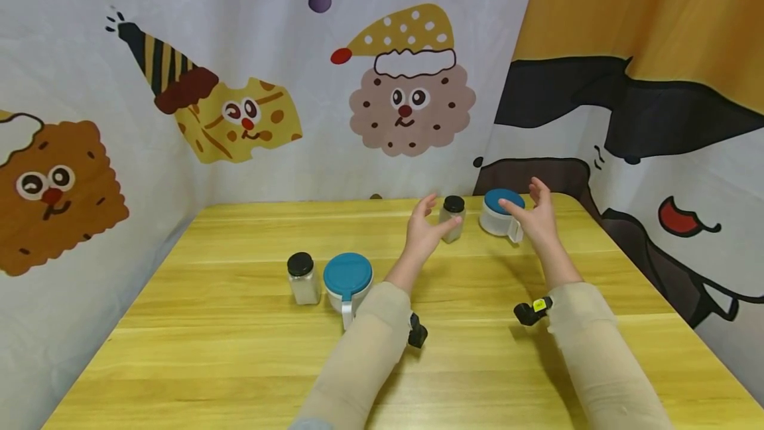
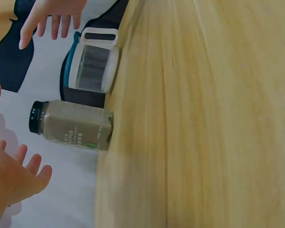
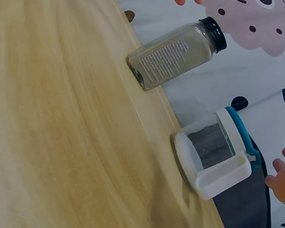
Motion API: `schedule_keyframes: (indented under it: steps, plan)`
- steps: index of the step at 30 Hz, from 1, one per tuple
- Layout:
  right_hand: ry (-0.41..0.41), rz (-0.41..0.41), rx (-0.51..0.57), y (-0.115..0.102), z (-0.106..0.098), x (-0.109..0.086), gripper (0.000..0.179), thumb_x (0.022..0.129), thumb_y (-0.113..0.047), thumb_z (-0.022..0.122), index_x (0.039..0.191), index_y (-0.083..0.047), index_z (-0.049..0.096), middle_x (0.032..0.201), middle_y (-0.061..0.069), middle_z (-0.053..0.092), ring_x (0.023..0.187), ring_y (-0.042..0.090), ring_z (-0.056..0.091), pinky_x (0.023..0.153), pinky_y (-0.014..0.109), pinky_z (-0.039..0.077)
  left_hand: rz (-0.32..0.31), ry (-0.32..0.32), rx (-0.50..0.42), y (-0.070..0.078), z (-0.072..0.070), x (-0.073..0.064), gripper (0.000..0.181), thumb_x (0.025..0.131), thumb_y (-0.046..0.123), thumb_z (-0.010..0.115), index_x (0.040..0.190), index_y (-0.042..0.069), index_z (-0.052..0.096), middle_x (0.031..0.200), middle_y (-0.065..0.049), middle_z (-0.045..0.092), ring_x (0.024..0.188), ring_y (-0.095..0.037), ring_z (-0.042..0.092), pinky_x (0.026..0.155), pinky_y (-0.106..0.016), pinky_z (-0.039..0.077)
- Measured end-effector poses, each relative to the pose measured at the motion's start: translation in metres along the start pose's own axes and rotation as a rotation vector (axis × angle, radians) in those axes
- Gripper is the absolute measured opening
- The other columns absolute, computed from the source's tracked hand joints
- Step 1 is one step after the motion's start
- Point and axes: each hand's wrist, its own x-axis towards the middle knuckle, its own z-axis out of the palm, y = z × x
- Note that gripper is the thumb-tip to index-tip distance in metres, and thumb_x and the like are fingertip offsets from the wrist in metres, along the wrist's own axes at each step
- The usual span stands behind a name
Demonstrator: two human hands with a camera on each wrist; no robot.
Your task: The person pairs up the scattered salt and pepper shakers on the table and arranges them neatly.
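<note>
My left hand (image 1: 422, 236) is spread, thumb apart from the fingers, beside a pepper bottle (image 1: 452, 225) with a black cap; in the left wrist view a gap shows between the hand (image 2: 14, 175) and the bottle (image 2: 78, 125). Further right, my right hand (image 1: 537, 221) also has its fingers extended, close to a seasoning jar (image 1: 497, 221) with a blue lid and a white handle. The right wrist view shows that jar (image 3: 211, 152) upright on the table, apart from the right hand (image 3: 282, 183). Neither hand holds anything.
Nearer on the left of the wooden table (image 1: 239, 363) stand a second black-capped bottle (image 1: 304, 281) and a second blue-lidded jar (image 1: 348, 276), partly behind the left sleeve. A curtain printed with cartoon figures (image 1: 412, 105) hangs along the table's back edge.
</note>
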Motion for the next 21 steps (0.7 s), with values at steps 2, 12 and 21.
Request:
schedule_keyframes:
  steps: [2, 12, 21]
  plan:
    - [-0.006, 0.003, -0.003, 0.0, 0.0, 0.002, 0.099, 0.083, -0.041, 0.073, 0.154, -0.016, 0.009, 0.157, 0.011, 0.012, 0.143, 0.026, 0.012, 0.113, 0.045, 0.015, -0.001, 0.002, 0.002, -0.002, 0.001, 0.002, 0.072, 0.08, 0.027, 0.08, 0.142, 0.018, 0.045, 0.139, -0.003, 0.047, 0.126, -0.023, 0.041, 0.1, -0.041, 0.039]
    - [-0.025, 0.0, -0.016, 0.006, -0.002, 0.008, 0.098, 0.085, -0.039, 0.072, 0.154, -0.014, 0.007, 0.158, 0.012, 0.01, 0.143, 0.028, 0.01, 0.111, 0.05, 0.018, -0.025, 0.012, -0.003, -0.009, 0.001, 0.012, 0.072, 0.081, 0.023, 0.079, 0.143, 0.015, 0.044, 0.14, -0.005, 0.046, 0.129, -0.029, 0.039, 0.099, -0.042, 0.039]
    - [-0.045, 0.021, -0.041, 0.016, 0.0, 0.014, 0.1, 0.084, -0.04, 0.073, 0.154, -0.012, 0.008, 0.156, 0.015, 0.013, 0.142, 0.032, 0.012, 0.111, 0.051, 0.018, -0.03, -0.04, 0.043, -0.012, 0.001, 0.02, 0.071, 0.085, 0.022, 0.075, 0.146, 0.015, 0.039, 0.143, -0.006, 0.044, 0.132, -0.03, 0.037, 0.101, -0.041, 0.038]
